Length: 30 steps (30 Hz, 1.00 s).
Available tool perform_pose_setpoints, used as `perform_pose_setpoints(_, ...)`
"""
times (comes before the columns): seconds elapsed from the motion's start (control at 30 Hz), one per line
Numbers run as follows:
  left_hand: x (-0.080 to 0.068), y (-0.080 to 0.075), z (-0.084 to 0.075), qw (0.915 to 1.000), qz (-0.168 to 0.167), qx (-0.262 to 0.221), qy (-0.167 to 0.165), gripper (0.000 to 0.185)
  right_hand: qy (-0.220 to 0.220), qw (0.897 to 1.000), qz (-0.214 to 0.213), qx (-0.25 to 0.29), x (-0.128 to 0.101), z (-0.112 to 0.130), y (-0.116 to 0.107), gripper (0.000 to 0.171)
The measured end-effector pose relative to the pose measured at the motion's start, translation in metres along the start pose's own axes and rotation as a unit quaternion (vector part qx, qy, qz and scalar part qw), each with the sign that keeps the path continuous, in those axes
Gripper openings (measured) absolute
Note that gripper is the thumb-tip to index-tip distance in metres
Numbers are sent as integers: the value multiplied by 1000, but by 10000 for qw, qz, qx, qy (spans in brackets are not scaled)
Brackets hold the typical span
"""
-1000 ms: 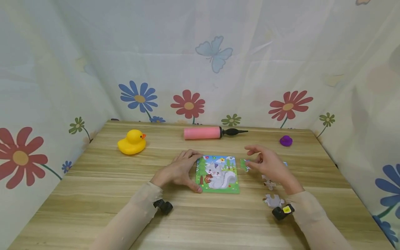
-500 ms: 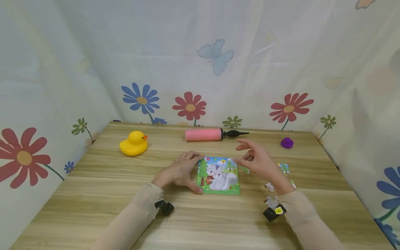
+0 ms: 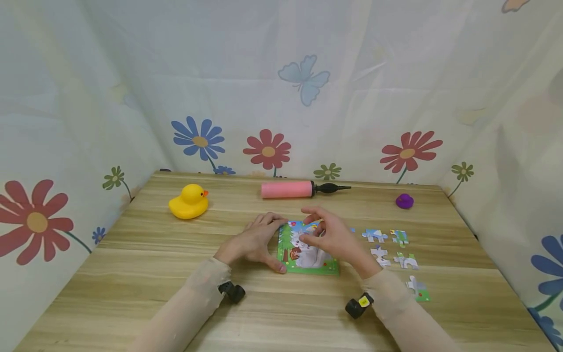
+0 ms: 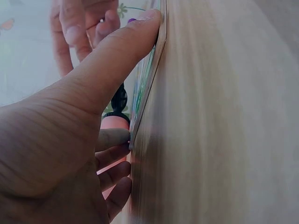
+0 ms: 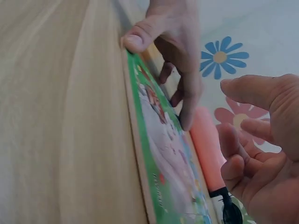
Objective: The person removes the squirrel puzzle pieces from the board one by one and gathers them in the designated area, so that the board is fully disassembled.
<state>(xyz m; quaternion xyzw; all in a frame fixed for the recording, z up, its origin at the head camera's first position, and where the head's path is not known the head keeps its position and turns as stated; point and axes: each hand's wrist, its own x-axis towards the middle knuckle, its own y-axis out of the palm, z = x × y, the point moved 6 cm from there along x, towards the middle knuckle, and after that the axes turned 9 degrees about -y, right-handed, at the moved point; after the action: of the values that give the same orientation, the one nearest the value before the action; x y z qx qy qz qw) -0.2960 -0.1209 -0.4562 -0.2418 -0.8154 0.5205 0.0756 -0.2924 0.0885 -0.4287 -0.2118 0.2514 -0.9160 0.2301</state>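
Note:
A square picture puzzle board [image 3: 303, 261] with a grey squirrel lies flat on the table. My left hand [image 3: 255, 240] holds its left side, the thumb at the near corner and the index finger at the far one. In the right wrist view the thumb of that left hand [image 5: 180, 42] presses on the board's [image 5: 156, 135] corner. My right hand [image 3: 336, 239] hovers over the board's right part and hides some of it. Its thumb and fingers are loosely bent and apart, with nothing between them in the right wrist view.
Several loose puzzle pieces [image 3: 380, 255] lie right of the board, partly behind my right arm. A yellow rubber duck [image 3: 188, 203] stands at the back left, a pink hand pump [image 3: 288, 189] behind the board, and a small purple duck [image 3: 404, 201] at the back right.
My right hand has moved left from beside the loose pieces to above the board, uncovering several pieces. The left hand has kept its hold on the board.

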Motion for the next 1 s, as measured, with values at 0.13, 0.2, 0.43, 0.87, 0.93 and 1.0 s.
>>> perform_pose_setpoints(0.13, 0, 0, 0, 10000, 11, 4, -12, 134, 29, 9997, 234, -86, 0, -3, 13, 70)
perform_pose_setpoints(0.2, 0, 1, 0, 10000, 12, 12, -24, 134, 27, 9993, 333, -164, 0, -7, 19, 69)
perform_pose_setpoints(0.43, 1, 1, -1, 10000, 39, 14, 25, 134, 220, 9978, 472, -414, -4, -18, 30, 72)
perform_pose_setpoints(0.87, 2, 0, 0, 10000, 28, 29, -4, 133, 313, 9874, 546, -1450, -4, -16, 37, 54)
perform_pose_setpoints(0.93, 2, 0, 0, 10000, 31, 21, -17, 133, 329, 9882, 535, -1396, -4, -15, 37, 52)
perform_pose_setpoints(1.0, 1, 0, 0, 10000, 29, 22, -20, 133, 327, 9889, 544, -1342, -4, -15, 38, 50)
